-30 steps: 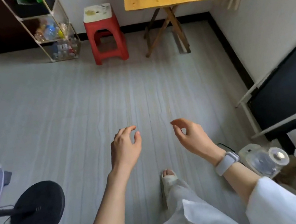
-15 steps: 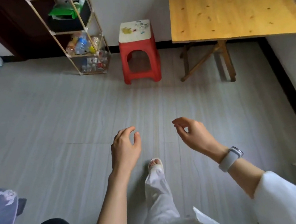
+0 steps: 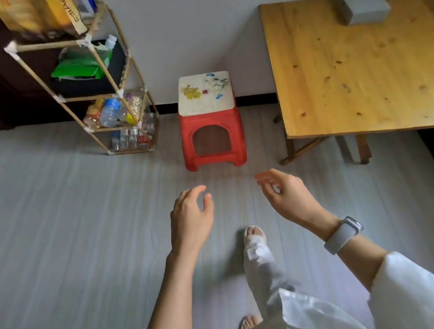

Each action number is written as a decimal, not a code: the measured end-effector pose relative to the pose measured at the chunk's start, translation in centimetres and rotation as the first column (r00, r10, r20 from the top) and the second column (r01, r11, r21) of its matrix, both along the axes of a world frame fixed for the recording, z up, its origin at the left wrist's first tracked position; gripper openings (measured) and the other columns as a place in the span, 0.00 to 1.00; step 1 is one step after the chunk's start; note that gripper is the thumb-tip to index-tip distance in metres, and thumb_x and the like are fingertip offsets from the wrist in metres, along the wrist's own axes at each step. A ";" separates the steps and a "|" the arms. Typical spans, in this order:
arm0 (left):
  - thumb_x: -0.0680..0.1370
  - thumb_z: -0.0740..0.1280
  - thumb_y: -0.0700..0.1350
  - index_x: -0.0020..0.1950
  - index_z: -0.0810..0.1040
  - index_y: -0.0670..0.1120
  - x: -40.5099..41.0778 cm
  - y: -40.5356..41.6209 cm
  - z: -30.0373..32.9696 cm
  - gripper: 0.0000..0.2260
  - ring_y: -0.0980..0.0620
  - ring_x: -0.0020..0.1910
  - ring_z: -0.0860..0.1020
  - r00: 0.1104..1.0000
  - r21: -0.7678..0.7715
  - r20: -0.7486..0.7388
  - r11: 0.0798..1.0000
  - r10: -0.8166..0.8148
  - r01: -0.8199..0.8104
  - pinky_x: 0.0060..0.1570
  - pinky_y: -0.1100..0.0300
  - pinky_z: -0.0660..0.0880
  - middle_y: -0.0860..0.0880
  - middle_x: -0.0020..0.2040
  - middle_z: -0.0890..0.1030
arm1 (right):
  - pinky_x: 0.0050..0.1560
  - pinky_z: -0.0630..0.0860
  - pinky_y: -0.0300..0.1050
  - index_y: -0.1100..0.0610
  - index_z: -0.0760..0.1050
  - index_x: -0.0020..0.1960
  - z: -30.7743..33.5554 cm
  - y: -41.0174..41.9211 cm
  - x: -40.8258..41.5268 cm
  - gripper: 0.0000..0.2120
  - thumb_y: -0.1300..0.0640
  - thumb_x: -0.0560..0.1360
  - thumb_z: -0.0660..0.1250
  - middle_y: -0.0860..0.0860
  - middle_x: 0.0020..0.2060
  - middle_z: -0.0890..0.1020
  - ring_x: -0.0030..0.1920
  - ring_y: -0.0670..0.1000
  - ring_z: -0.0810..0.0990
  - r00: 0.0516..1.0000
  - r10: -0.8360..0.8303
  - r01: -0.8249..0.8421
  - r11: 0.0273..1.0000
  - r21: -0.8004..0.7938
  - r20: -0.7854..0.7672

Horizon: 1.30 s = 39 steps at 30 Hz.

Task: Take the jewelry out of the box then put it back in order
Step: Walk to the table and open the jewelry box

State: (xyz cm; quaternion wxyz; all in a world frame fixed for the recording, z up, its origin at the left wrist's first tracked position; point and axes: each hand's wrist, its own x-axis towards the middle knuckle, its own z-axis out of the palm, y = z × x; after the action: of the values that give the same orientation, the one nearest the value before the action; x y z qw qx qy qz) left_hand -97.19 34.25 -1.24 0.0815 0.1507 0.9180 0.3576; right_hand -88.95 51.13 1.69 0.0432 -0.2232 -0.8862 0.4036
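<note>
1. Nearest the camera, a person's white trouser leg (image 3: 264,276) and two sandalled feet stand on a pale grey striped floor (image 3: 52,247).
2. The left hand (image 3: 190,219) hangs in the air over the floor, fingers loosely curled, holding nothing.
3. The right hand (image 3: 286,196), to its right and apart from it, is likewise relaxed and empty; a grey smartwatch (image 3: 342,234) sits on that wrist, above a white sleeve (image 3: 418,291).
4. Farther off, a red plastic stool (image 3: 211,134) with a painted white top stands against the wall.
5. To its left is a wooden-framed shelf rack (image 3: 103,97) holding bottles and a green packet.
6. Far right, a wooden table (image 3: 359,65) carries a closed grey box (image 3: 362,3) at its far edge, well away from both hands.
</note>
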 end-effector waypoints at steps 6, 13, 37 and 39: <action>0.77 0.62 0.43 0.60 0.76 0.43 -13.4 8.4 -0.8 0.13 0.47 0.58 0.74 0.999 -0.009 0.013 0.999 -0.038 0.038 0.59 0.56 0.68 0.45 0.58 0.78 | 0.54 0.73 0.43 0.58 0.75 0.57 -2.2 8.0 -13.3 0.12 0.59 0.78 0.58 0.54 0.54 0.81 0.55 0.53 0.78 1.000 -0.019 0.018 0.999 -0.047 -0.015; 0.78 0.61 0.44 0.61 0.75 0.43 -28.5 19.2 1.5 0.13 0.50 0.59 0.74 0.990 -0.027 0.018 0.990 -0.140 0.140 0.59 0.59 0.67 0.47 0.58 0.77 | 0.50 0.70 0.37 0.60 0.75 0.58 -0.8 18.1 -27.2 0.12 0.60 0.78 0.58 0.54 0.54 0.80 0.55 0.53 0.78 0.994 -0.110 0.110 0.992 -0.069 0.004; 0.80 0.57 0.48 0.65 0.71 0.46 -43.7 55.1 -0.1 0.15 0.52 0.63 0.69 0.319 -0.088 0.140 0.309 -0.937 0.947 0.62 0.56 0.67 0.50 0.64 0.72 | 0.47 0.68 0.37 0.58 0.73 0.61 -2.3 37.1 -34.5 0.14 0.56 0.79 0.55 0.53 0.55 0.80 0.55 0.50 0.77 0.485 -0.865 0.873 0.487 -0.018 0.127; 0.80 0.57 0.48 0.66 0.71 0.47 -42.3 56.9 -0.4 0.15 0.52 0.63 0.69 0.281 -0.082 0.153 0.271 -0.948 0.959 0.62 0.56 0.67 0.51 0.64 0.72 | 0.48 0.70 0.37 0.58 0.73 0.61 -2.6 38.2 -33.6 0.14 0.56 0.79 0.55 0.53 0.56 0.79 0.55 0.50 0.77 0.455 -0.882 0.889 0.459 -0.004 0.124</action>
State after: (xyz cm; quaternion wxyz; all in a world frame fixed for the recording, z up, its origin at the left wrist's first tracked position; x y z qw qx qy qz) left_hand -139.47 91.13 -1.67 0.3246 0.6500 0.6660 0.1690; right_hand -122.56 89.36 -0.87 0.1927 -0.6728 -0.6281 0.3401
